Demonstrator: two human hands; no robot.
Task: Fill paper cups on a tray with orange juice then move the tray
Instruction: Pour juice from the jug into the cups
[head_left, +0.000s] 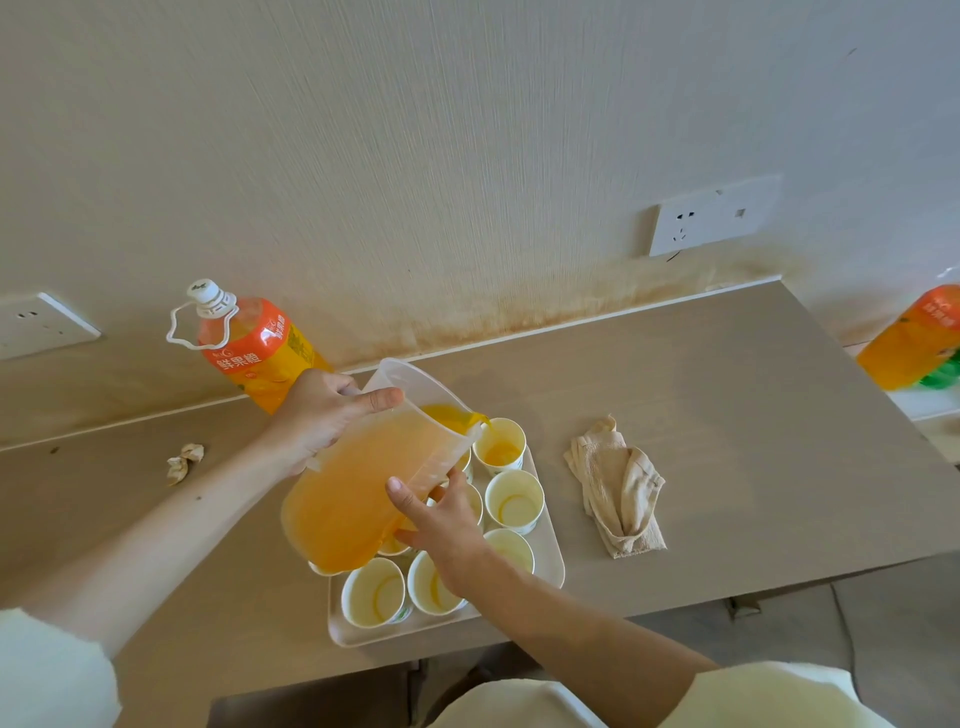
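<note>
Left hand (317, 415): gripped the upper back of the jug (363, 478), thumb laid along its rim.
Right hand (441, 525): cradled the jug's lower wall, thumb up the side, fingers tucked underneath.
Jug: clear plastic, heavy with juice, tipped spout-down over the tray's far corner.
Far cup (501, 447): caught the thin stream and was partly filled.
Other cups (374, 592): stood packed together on the tray (551, 564), and those I could see looked almost empty.
Tray: sat on the counter (727, 415), its near corner close to the front edge.
Overfill risk: with so much juice behind the spout, a little more tilt could have flooded the light cup.
Knock risk: my right wrist hung just above the near cups, so a dip could have toppled them.
Carry risk: full cups could have slopped over when the tray moved.
Cloth (618, 488): lay just beside the tray for spills.
</note>
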